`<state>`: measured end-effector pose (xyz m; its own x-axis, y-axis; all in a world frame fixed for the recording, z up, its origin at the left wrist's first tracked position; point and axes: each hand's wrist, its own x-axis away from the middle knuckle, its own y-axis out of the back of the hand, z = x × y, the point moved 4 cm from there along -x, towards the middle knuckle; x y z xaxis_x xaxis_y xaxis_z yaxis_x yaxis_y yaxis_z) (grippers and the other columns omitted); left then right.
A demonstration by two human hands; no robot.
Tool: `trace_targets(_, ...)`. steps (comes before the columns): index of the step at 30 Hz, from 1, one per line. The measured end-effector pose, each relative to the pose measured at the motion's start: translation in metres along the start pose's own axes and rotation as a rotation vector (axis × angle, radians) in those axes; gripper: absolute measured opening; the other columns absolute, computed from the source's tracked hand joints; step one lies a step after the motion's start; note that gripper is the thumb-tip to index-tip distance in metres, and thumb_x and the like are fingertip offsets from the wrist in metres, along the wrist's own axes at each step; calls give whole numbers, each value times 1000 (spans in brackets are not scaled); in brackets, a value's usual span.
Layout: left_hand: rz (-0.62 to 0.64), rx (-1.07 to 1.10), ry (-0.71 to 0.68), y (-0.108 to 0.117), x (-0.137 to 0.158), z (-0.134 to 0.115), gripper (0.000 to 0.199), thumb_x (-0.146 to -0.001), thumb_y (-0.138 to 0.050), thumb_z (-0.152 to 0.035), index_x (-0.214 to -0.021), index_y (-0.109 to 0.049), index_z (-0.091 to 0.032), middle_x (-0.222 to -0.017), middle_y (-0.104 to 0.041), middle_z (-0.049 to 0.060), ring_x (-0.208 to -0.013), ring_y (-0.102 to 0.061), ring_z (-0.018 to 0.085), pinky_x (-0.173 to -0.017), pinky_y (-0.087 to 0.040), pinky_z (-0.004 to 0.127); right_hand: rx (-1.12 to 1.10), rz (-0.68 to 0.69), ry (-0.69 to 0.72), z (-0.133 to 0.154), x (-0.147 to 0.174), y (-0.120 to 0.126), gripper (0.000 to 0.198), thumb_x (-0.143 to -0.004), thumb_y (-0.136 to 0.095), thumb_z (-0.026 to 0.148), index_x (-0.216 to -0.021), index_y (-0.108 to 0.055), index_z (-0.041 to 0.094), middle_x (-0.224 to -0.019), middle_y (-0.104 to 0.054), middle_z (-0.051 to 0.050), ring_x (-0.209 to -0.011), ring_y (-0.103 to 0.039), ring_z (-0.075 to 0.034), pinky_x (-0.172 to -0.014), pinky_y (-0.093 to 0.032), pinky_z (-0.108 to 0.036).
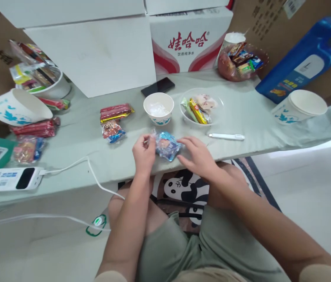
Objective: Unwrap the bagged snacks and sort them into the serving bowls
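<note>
A small snack packet (167,145) in clear and blue wrapping lies at the table's near edge. My left hand (144,152) is closed in a pinch on the clear left end of its wrapper. At the packet's right side, my right hand (197,156) is open, fingers spread, with the fingertips at or very near the wrapping. Just beyond stands a paper cup (158,109) with clear plastic inside. To its right, a clear bowl (185,117) holds several wrapped snacks. Left of the cup lie red packaged sticks (116,112) and another blue-ended snack packet (113,131).
A white utility knife or pen (226,136) lies right of my hands. A phone (158,87) rests behind the cup. A blue bottle (300,62) and stacked paper cups (299,106) stand right. A power bank (11,179) with a white cable sits left; boxes (191,43) line the back.
</note>
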<state>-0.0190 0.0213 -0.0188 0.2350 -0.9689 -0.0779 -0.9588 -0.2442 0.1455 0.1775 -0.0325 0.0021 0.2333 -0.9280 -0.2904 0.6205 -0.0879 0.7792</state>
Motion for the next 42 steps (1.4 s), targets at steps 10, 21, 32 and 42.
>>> trace_targets(10,-167,397,355,17,-10,-2,12,-69,-67,-27,-71,-59,-18,-65,-61,-4,-56,-58,8,-50,-47,17,-149,-130,67,-8,-12,-3,16,-95,-55,22,-92,-70,24,-105,-73,-8,-115,-65,-27,-102,-50,-47)
trace_targets(21,-286,50,-23,41,-16,11,25,-85,-56,-29,-108,-63,-21,-111,-73,9,-105,-71,20,-85,-58,31,82,-317,0,-46,42,63,23,-84,-52,10,-83,-70,24,-113,-71,-10,-112,-66,-29,-97,-52,-52)
trace_targets(32,372,-701,-593,16,14,-16,61,-67,-87,-49,-121,-71,-25,-154,-50,13,-150,-35,40,-123,-29,60,352,331,95,31,-17,24,25,-95,-47,19,-92,-72,20,-91,-76,-8,-82,-68,-23,-63,-35,-32)
trace_targets(42,357,-399,-492,17,2,-23,19,-91,-58,-27,-81,-73,-24,-109,-78,10,-112,-71,27,-103,-51,45,171,199,117,52,18,2,30,-97,-45,18,-111,-71,19,-99,-78,-10,-86,-74,-24,-71,-54,-35)
